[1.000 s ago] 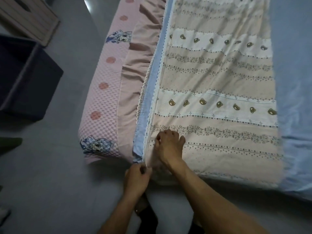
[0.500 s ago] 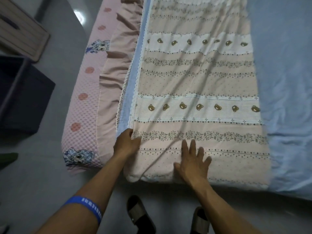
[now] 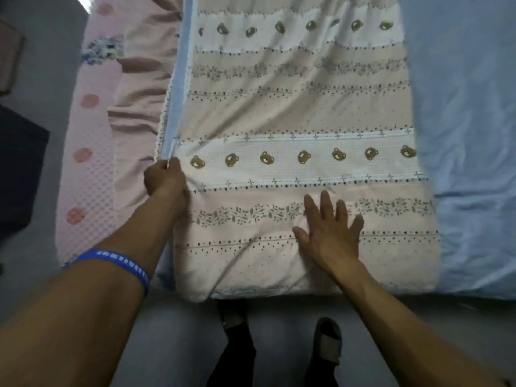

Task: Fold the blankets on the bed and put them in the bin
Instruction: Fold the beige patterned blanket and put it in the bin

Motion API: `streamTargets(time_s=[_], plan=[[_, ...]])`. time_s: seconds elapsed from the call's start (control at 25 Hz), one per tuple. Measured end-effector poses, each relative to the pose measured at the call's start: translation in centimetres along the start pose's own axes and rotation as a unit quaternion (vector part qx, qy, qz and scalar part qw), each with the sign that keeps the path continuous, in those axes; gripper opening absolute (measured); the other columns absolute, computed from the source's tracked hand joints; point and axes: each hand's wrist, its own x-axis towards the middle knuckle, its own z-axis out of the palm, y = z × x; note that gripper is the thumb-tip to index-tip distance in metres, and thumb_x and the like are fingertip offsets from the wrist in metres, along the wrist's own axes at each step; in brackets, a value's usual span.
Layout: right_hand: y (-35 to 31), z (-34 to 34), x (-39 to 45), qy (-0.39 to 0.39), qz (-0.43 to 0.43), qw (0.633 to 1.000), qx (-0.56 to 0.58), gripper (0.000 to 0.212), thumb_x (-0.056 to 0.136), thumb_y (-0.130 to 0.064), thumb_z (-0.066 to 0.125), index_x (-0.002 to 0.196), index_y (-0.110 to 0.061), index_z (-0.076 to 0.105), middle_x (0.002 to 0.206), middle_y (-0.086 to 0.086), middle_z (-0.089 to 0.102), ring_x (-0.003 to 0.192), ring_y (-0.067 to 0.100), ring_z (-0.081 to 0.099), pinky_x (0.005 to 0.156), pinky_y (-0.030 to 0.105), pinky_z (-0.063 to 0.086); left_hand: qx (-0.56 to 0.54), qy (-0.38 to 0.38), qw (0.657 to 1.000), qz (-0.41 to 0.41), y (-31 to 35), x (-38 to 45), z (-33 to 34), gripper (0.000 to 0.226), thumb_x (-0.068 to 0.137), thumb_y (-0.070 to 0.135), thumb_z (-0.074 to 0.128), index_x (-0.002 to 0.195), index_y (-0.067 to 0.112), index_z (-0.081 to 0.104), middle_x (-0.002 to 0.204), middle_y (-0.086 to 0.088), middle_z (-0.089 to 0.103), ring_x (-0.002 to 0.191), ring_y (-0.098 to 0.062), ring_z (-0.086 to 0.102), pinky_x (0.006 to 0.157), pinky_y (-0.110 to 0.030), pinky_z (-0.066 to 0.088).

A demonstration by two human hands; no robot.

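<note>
Both hands have slid farther up the folded beige quilted blanket with bear-print bands point(image 3: 293, 113), lying on the blue-sheeted bed point(image 3: 469, 107). Left hand point(image 3: 164, 178) has its grip curled tight on the blanket's blue lace-trimmed edge point(image 3: 174, 107); right hand point(image 3: 329, 233) presses flat, fingers spread. Dark fabric bin point(image 3: 19, 169) sits on the floor at left.

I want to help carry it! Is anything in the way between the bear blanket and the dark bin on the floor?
Nothing visible blocks it. The bear blanket lies on the bed, with the left hand gripping its left edge and the right hand flat on top. The dark bin sits left of the bed, with only bare floor showing between them.
</note>
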Motion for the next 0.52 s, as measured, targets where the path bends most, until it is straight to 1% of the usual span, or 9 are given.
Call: streamTargets(time_s=[0.04,0.12,0.16,0.2,0.24,0.28,0.36,0.44,0.52], plan=[[0.8,0.8,-0.6,-0.006,0.015,1.000,-0.003,0.072,0.097,-0.064,0.021,0.153,-0.036,-0.013,0.163,0.000,-0.018,0.149,0.035,-0.010,0.112,0.066,0.001,-0.009,0.004,1.000,0.011,-0.8,0.0,-0.5,0.036,0.087,0.040,0.056,0.096,0.009,0.070,0.097,-0.007,0.070,0.092,-0.023,0.065,0.082,-0.034,0.052],[1.7,1.3,-2.4,-0.019,0.036,0.999,-0.007,0.073,0.096,-0.066,0.019,0.153,-0.037,-0.017,0.163,0.001,-0.019,0.149,0.035,-0.011,0.112,0.066,-0.001,0.024,-0.041,0.998,0.036,-2.0,-1.8,-2.1,0.040,0.085,0.044,0.058,0.099,0.007,0.066,0.090,-0.005,0.067,0.083,-0.023,0.064,0.072,-0.031,0.049],[2.1,1.2,-3.1,-0.017,0.040,0.999,-0.011,0.073,0.096,-0.066,0.020,0.153,-0.036,-0.016,0.163,0.002,-0.017,0.149,0.035,-0.009,0.112,0.067,-0.001,0.039,-0.075,0.996,0.038,-2.5,-3.3,-2.8,0.037,0.084,0.041,0.062,0.108,0.012,0.061,0.094,0.000,0.065,0.084,-0.020,0.062,0.072,-0.029,0.047],[2.6,1.0,-3.4,-0.016,0.044,0.999,-0.014,0.073,0.097,-0.064,0.024,0.154,-0.035,-0.012,0.164,0.003,-0.014,0.149,0.036,-0.004,0.112,0.067,0.001,0.056,-0.106,0.992,0.045,-3.3,-5.1,-3.3,0.041,0.083,0.036,0.065,0.119,0.019,0.053,0.100,0.004,0.061,0.086,-0.019,0.060,0.075,-0.030,0.046],[3.1,0.8,-3.6,-0.018,0.055,0.998,-0.012,0.073,0.097,-0.062,0.028,0.154,-0.034,-0.007,0.164,0.005,-0.010,0.149,0.037,0.001,0.112,0.067,0.003,0.091,-0.128,0.986,0.059,-4.1,-7.2,-3.8,0.050,0.082,0.030,0.066,0.127,0.028,0.043,0.105,0.005,0.058,0.088,-0.022,0.059,0.079,-0.033,0.048],[3.9,0.6,-3.9,-0.016,0.072,0.997,0.001,0.073,0.096,-0.060,0.034,0.154,-0.033,-0.001,0.164,0.006,-0.005,0.148,0.037,0.007,0.112,0.066,0.007,0.136,-0.134,0.979,0.075,-5.3,-9.1,-4.3,0.056,0.083,0.026,0.066,0.130,0.033,0.036,0.106,0.001,0.058,0.089,-0.028,0.059,0.082,-0.037,0.049],[6.1,0.7,-4.5,0.010,0.132,0.990,0.056,0.074,0.092,-0.057,0.044,0.151,-0.029,0.009,0.163,0.008,0.004,0.144,0.037,0.017,0.112,0.065,0.014,0.176,-0.087,0.977,0.080,-8.6,-11.8,-5.1,0.051,0.084,0.019,0.063,0.127,0.030,0.036,0.109,-0.009,0.062,0.095,-0.037,0.060,0.085,-0.043,0.048],[8.9,1.3,-4.8,0.041,0.225,0.962,0.150,0.078,0.088,-0.055,0.053,0.149,-0.024,0.016,0.161,0.008,0.011,0.141,0.037,0.024,0.111,0.064,0.020,0.106,-0.032,0.993,0.049,-11.6,-12.9,-5.6,0.037,0.085,0.012,0.063,0.117,0.019,0.044,0.109,-0.016,0.064,0.097,-0.038,0.061,0.085,-0.043,0.047],[11.6,1.9,-5.0,0.071,0.285,0.930,0.222,0.084,0.084,-0.053,0.061,0.149,-0.019,0.019,0.159,0.009,0.019,0.138,0.039,0.030,0.108,0.062,0.026,0.060,-0.022,0.998,0.015,-13.2,-12.8,-6.0,0.026,0.085,0.010,0.064,0.108,0.011,0.053,0.103,-0.018,0.066,0.095,-0.036,0.064,0.084,-0.041,0.048]])
